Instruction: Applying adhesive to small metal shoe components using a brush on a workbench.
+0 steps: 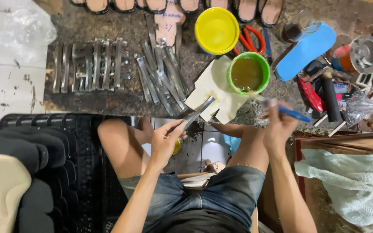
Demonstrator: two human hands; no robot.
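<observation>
My left hand (165, 139) pinches one end of a long grey strap strip (198, 112), which slants up onto a stack of pale paper sheets (214, 88). My right hand (278, 123) holds a blue-handled brush (291, 113) whose tip points left toward the rim of a green tub (248, 73) filled with brownish glue. A yellow lid (216, 30) lies just behind the tub. Several more grey strips (162, 75) lie fanned out on the dark worktop (91, 101), and another set (89, 64) is lined up in a row to the left.
A blue insole (305, 51), red scissors (252, 39), a hammer (330, 92) and assorted tools crowd the right side. Sandal soles (152, 5) line the far edge. A stack of black soles (22, 172) sits at lower left, a pale cloth (355, 179) at lower right.
</observation>
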